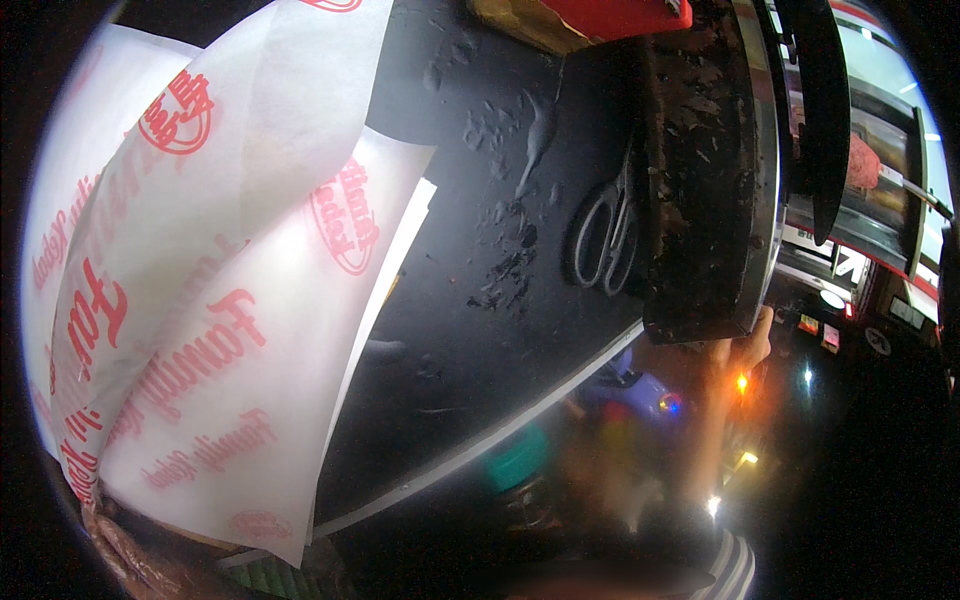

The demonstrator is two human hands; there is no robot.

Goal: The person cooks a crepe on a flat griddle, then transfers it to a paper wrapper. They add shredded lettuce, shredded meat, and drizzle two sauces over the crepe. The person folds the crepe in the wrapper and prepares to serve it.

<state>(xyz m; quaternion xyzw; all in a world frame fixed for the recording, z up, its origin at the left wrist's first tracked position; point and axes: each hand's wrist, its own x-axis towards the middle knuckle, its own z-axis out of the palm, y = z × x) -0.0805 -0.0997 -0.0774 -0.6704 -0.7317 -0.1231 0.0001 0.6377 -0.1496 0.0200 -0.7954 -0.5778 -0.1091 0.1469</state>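
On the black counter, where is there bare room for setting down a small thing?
The widest free patch of the black counter lies between the printed paper sheets and the scissors, above the pale edge strip. Higher up it is smeared. Crowded: left, behind the paper; top, at the red-sided box; right, where scissors lie by the dark block.

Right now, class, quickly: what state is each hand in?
Left hand: closed, holding thin white paper sheets with red print.
Right hand: not in view; cannot be told.

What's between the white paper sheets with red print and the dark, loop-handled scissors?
In the head view, the black tabletop lies between the white paper sheets with red print and the scissors, marked by dark, blotchy patches.
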